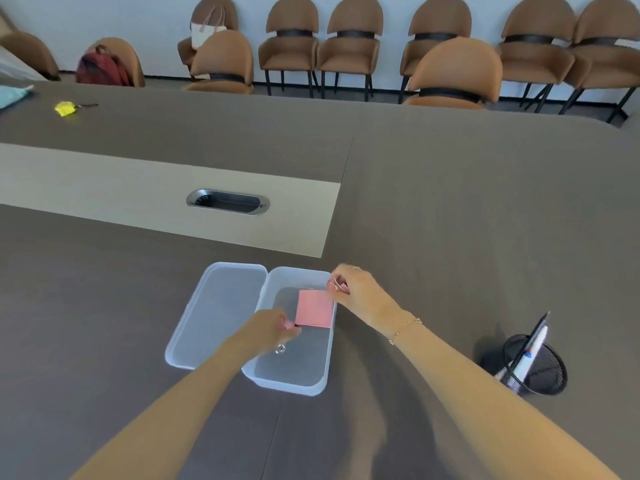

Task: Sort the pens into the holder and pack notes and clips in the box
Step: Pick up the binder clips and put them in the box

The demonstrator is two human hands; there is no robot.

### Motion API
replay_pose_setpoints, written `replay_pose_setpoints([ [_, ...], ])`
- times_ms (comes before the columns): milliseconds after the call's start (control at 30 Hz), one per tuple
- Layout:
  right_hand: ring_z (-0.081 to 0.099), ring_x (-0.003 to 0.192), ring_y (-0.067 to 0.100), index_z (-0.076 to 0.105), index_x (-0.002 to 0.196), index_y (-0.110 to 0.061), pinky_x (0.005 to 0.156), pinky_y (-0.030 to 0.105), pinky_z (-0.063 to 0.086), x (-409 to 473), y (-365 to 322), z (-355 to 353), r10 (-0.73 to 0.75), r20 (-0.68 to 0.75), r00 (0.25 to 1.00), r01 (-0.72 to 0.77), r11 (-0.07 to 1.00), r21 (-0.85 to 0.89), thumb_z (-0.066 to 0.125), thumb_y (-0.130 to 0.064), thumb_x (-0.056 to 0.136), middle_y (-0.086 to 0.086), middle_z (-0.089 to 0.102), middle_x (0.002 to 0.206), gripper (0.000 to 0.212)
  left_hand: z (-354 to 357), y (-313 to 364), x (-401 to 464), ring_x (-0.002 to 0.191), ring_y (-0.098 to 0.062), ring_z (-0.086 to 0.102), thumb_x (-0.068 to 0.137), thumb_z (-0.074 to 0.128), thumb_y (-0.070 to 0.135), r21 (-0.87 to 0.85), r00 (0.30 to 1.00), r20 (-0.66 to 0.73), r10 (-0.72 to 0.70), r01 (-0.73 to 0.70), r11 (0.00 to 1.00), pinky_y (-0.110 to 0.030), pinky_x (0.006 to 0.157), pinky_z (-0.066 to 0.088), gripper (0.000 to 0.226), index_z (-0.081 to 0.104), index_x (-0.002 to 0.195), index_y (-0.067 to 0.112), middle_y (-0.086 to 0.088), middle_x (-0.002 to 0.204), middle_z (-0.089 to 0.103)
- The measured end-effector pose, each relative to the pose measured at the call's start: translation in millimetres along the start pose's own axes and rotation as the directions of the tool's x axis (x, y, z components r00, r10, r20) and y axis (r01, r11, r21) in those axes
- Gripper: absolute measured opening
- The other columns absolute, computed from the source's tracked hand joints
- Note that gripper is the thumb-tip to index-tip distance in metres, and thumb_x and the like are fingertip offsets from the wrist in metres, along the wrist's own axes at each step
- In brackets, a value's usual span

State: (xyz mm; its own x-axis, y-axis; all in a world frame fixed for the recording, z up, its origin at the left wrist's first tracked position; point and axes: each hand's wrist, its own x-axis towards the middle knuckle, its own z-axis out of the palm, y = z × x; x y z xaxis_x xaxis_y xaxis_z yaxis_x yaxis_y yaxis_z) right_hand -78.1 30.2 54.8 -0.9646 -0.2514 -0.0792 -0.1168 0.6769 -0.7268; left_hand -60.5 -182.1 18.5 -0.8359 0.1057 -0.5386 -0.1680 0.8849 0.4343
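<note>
Dark brown bench [450,202] w/ beige inlay; brown chairs [349,46] along wall. Left hand [268,332] pinches pink note pad [314,309] inside translucent plastic box [298,386]; right hand [360,292] grips rose-gold clips [337,286] at box's far-right rim. Black mesh holder [540,368] right of box.

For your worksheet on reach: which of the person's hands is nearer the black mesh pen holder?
Right. The right hand is over the box's far right corner, on the pen holder's side; the left hand is further left.

Pink square sticky-note pad [314,309] in translucent white plastic box [294,382]; matching frosted lid [214,313]. Black wire-mesh pen holder [540,367]. Dark brown table [450,202], beige inset strip [104,188]. Tan chairs [349,39].
</note>
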Motion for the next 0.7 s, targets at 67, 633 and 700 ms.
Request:
replay_pose_setpoints([
  [67, 0.056, 0.085, 0.032, 0.057, 0.089, -0.001, 0.075, 0.039, 0.047, 5.2, -13.2, 23.4, -0.041, 0.093, 0.995, 0.048, 0.996, -0.081, 0.061, -0.008, 0.086, 0.015, 0.059, 0.094, 0.008, 12.4, -13.1, -2.3, 0.076, -0.017, 0.057, 0.082, 0.056, 0.047, 0.062, 0.996, 0.092, 0.017, -0.023, 0.998, -0.027, 0.063, 0.041, 0.027, 0.051, 0.068, 0.025, 0.012, 0.069, 0.057],
  [633, 0.041, 0.126, 0.037, 0.062, 0.116, -0.003, 0.119, 0.051, 0.008, -19.2, -3.2, 96.5, -0.077, 0.272, 0.959, 0.245, 0.705, -0.665, 0.061, -0.026, 0.087, 0.018, 0.058, 0.124, 0.037, 9.0, -3.1, -10.4, 0.102, -0.024, 0.061, 0.091, 0.054, 0.034, 0.326, 0.981, -0.086, 0.174, -0.137, 0.935, -0.029, 0.075, 0.044, 0.026, 0.068, 0.1, 0.014, 0.0, 0.092, 0.055],
  [700, 0.028, 0.139, 0.037, 0.051, 0.13, -0.002, 0.119, 0.045, 0.014, -23.2, -1.4, 85.7, -0.082, 0.211, 0.974, 0.189, 0.807, -0.56, 0.059, -0.019, 0.089, 0.021, 0.039, 0.146, 0.045, -13.0, -8.6, -8.4, 0.107, -0.029, 0.061, 0.094, 0.048, 0.02, 0.212, 0.919, -0.333, 0.208, -0.142, 0.967, -0.036, 0.08, 0.051, 0.025, 0.066, 0.11, 0.013, -0.007, 0.106, 0.06],
])
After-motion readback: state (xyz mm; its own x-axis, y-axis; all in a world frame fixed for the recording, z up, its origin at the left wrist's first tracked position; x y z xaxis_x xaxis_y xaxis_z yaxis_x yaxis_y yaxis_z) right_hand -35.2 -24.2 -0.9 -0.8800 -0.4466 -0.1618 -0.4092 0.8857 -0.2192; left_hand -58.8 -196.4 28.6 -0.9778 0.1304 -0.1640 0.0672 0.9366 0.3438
